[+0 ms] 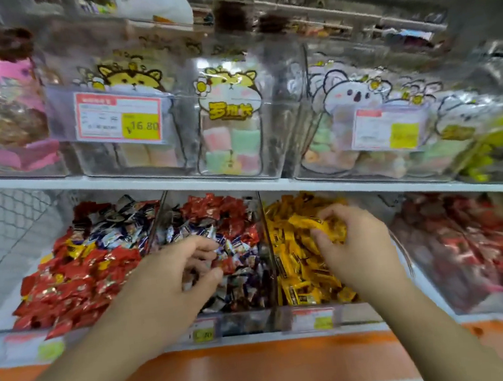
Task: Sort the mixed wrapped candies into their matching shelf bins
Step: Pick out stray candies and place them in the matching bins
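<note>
Left hand (172, 273) at frame ctr, fingers curled, pinching a red candy (227, 264) over the mixed bin (245, 321), right hand (347, 242) ctr-right, fingers clutching yellow candies (330, 228) above the yellow bin (303, 278), red-wrapper bin (76, 280) lower left, marshmallow bags (230, 121) on upper shelf.

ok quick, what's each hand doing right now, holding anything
Left hand: fingers curled, pinching a red candy in the middle bin.
Right hand: gripping a bunch of yellow candies over the yellow bin.
</note>
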A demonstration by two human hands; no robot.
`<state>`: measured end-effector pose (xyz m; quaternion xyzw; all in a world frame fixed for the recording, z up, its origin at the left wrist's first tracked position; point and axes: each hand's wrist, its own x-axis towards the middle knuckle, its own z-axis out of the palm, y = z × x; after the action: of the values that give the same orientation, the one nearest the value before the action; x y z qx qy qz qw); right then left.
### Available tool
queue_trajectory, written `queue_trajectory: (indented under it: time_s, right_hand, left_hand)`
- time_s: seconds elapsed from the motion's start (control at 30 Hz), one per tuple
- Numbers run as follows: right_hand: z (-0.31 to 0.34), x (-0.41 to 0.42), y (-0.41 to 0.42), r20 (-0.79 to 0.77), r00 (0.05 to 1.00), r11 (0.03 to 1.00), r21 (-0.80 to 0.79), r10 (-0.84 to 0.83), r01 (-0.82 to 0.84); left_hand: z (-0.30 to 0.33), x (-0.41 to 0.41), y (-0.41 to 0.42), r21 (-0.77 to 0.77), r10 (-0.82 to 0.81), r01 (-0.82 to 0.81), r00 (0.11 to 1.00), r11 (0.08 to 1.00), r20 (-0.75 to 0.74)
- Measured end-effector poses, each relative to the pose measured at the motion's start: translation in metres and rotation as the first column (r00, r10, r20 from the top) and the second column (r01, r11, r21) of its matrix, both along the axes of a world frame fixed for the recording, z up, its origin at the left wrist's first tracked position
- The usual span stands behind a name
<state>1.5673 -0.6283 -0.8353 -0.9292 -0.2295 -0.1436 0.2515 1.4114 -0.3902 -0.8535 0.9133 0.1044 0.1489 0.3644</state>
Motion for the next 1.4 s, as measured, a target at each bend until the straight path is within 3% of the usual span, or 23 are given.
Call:
queue_trajectory:
  time_s: [0.17, 0.33, 0.57, 0.73, 0.93, 1.03, 1.13, 1.4]
  right_hand:
    - [0.003, 0.006, -0.005, -0.132, 0.991, 0.998, -0.07, -0.016, 0.007]
    - [0.0, -0.006, 0.018, -0.122, 0.989, 0.994, -0.061, 0.087, -0.095]
    - [-0.006, -0.046, 0.078, -0.085, 0.956, 0.95, -0.116, 0.282, -0.291]
    - [-0.019, -0.082, 0.135, -0.1, 0.878, 0.878, -0.065, 0.467, -0.475]
    - [-0.031, -0.117, 0.221, -0.122, 0.721, 0.716, -0.092, 0.682, -0.692]
    - [-0.043, -0.13, 0.271, -0.063, 0.732, 0.707, -0.218, 0.678, -0.673]
    - [-0.058, -0.132, 0.302, -0.11, 0.728, 0.645, -0.388, 0.676, -0.658]
    - [-0.056, -0.102, 0.295, -0.019, 0.782, 0.565, -0.68, 0.623, -0.467]
  left_hand:
    - [0.0, -0.002, 0.006, 0.024, 0.04, -0.039, 0.999, 0.999, -0.029]
    - [0.004, -0.02, 0.039, 0.142, 0.11, -0.105, 0.994, 0.984, -0.028]
    - [0.005, -0.072, 0.139, 0.204, 0.345, -0.324, 0.935, 0.924, -0.078]
    - [0.0, -0.097, 0.182, 0.241, 0.366, -0.331, 0.923, 0.912, -0.118]
    - [-0.014, -0.096, 0.204, 0.214, 0.356, -0.316, 0.915, 0.924, -0.187]
    - [-0.018, -0.092, 0.204, 0.175, 0.317, -0.286, 0.93, 0.942, -0.188]
    - [-0.018, -0.091, 0.204, 0.15, 0.291, -0.265, 0.937, 0.953, -0.194]
    - [-0.017, -0.098, 0.209, 0.111, 0.238, -0.218, 0.948, 0.97, -0.211]
